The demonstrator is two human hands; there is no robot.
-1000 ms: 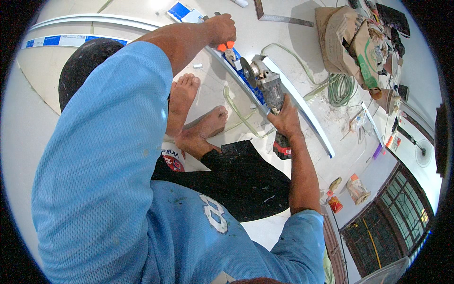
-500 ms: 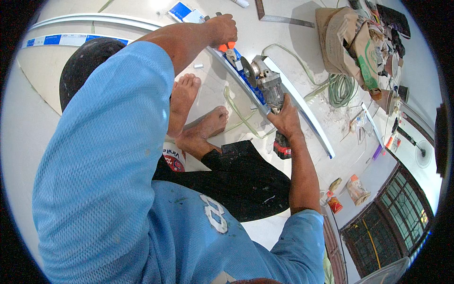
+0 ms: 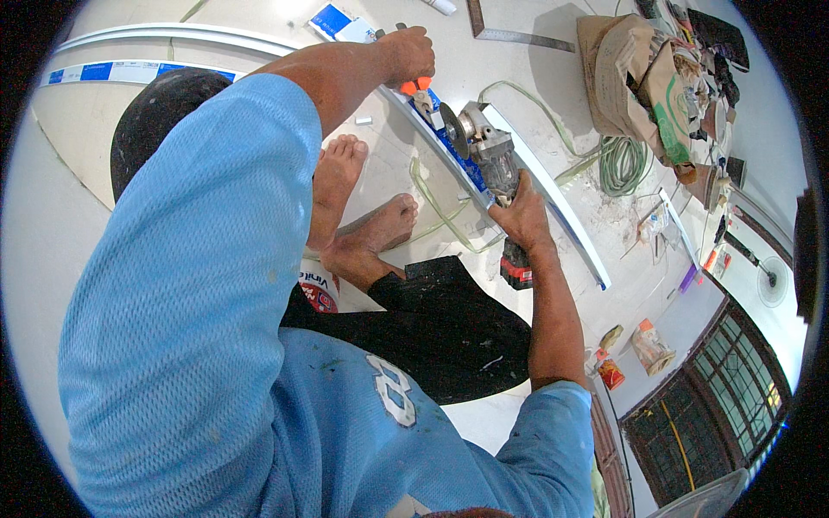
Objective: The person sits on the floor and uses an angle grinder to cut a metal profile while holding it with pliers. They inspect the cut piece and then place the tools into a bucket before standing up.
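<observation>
My left hand [image 3: 409, 55] is closed round the handles of orange-and-black pliers [image 3: 421, 97]. At the pliers' jaws is a small light piece [image 3: 436, 118], close to the grinder's disc; whether they touch I cannot tell. My right hand [image 3: 523, 214] wraps the body of a cordless angle grinder [image 3: 495, 162], its red-and-black battery [image 3: 516, 266] pointing back toward me. The grinder's dark round disc [image 3: 454, 131] faces the pliers. Beneath both tools lies a long white metal channel [image 3: 413, 114] with blue printed film.
A white strip [image 3: 570, 220] lies right of the grinder. A coiled pale green hose or cable [image 3: 623, 166], a large brown paper sack [image 3: 604, 69] and a metal square [image 3: 527, 37] are beyond. A small white offcut [image 3: 363, 121] lies near my bare feet [image 3: 341, 177]. I sit over a printed bucket [image 3: 318, 289].
</observation>
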